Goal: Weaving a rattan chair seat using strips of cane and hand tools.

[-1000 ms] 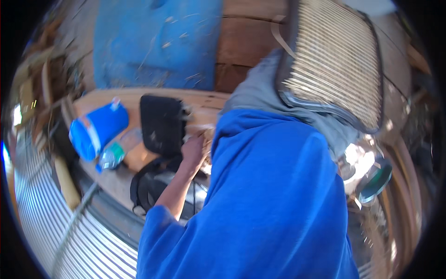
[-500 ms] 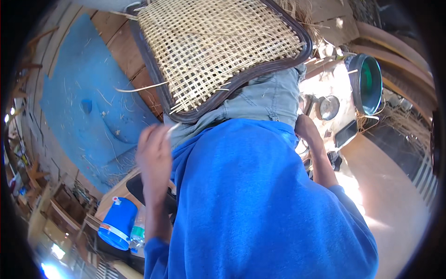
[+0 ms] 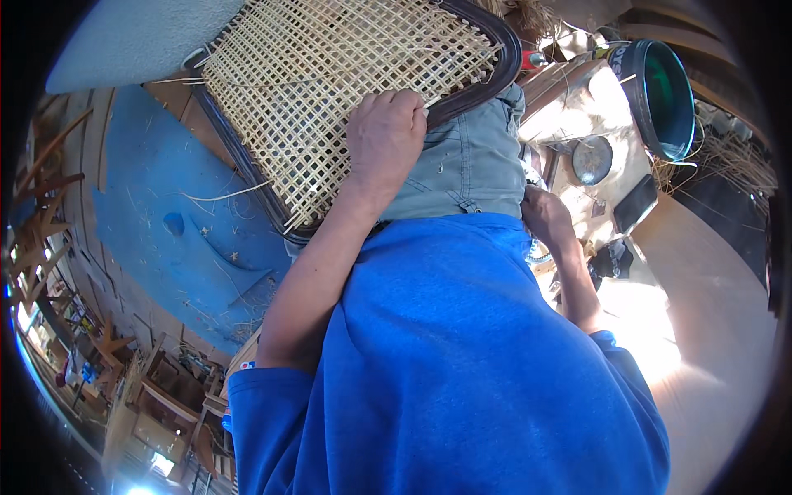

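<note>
A woven cane panel [image 3: 285,107] in a dark curved wooden frame [image 3: 466,97] lies across my lap, with loose cane ends along its border. My left hand [image 3: 386,136] rests at the panel's near edge, its fingers curled closed. A small pale tip shows at its thumb side, but what it is I cannot make out. Low beside my right thigh is my right hand [image 3: 546,216], near the sunlit work surface; its fingers are mostly hidden. A loose cane strand [image 3: 227,196] sticks out past the panel's left side.
At the right, a dark bucket with a green inside [image 3: 664,99] stands near a round dark disc [image 3: 591,159] and a black phone-like slab [image 3: 635,202]. Blue sheeting [image 3: 186,223] with scraps covers the floor at left. A pale rounded surface [image 3: 148,41] fills the upper left.
My left hand has swung up and right from beside my body onto the panel's near edge. The panel appears further left in view. My right hand stays low beside my thigh.
</note>
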`<state>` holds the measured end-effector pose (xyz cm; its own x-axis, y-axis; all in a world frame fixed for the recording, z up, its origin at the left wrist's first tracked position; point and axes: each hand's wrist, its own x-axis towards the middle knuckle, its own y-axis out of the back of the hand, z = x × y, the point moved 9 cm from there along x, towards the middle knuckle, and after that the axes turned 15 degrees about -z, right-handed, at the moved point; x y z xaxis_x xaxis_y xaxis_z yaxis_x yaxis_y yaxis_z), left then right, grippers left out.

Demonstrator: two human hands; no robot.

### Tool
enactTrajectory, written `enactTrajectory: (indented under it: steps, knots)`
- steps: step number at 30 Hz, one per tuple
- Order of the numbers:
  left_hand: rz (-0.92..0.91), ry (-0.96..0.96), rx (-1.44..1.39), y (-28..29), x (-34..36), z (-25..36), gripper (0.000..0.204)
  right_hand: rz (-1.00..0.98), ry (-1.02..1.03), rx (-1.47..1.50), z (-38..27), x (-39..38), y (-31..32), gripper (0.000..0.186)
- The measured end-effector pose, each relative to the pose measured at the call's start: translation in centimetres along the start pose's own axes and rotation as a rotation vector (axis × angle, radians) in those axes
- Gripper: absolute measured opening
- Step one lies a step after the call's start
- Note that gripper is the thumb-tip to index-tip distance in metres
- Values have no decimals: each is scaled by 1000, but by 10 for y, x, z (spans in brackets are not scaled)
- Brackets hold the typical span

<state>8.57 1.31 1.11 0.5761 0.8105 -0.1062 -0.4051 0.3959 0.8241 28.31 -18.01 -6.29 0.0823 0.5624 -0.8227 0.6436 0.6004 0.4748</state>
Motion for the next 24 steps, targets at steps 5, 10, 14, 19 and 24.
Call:
enactTrajectory:
  steps: [5, 10, 14, 19, 24]
  knots:
    - [20, -16, -51, 1, 1, -6, 4, 70, 178, 292, -13, -22, 20, 23]
    - [20, -17, -88, 0, 0, -7, 5, 203, 109, 808, -35, -28, 66, 29]
    - [49, -58, -103, 0, -1, -7, 5, 332, 616, 764, -112, -32, 105, 19]
    - [76, -157, -11, 2, -3, -1, 8, 167, 406, 448, -149, -12, 102, 22]
    - [97, -228, 12, 4, -5, 5, 12, 292, 595, 444, -167, -16, 107, 20]
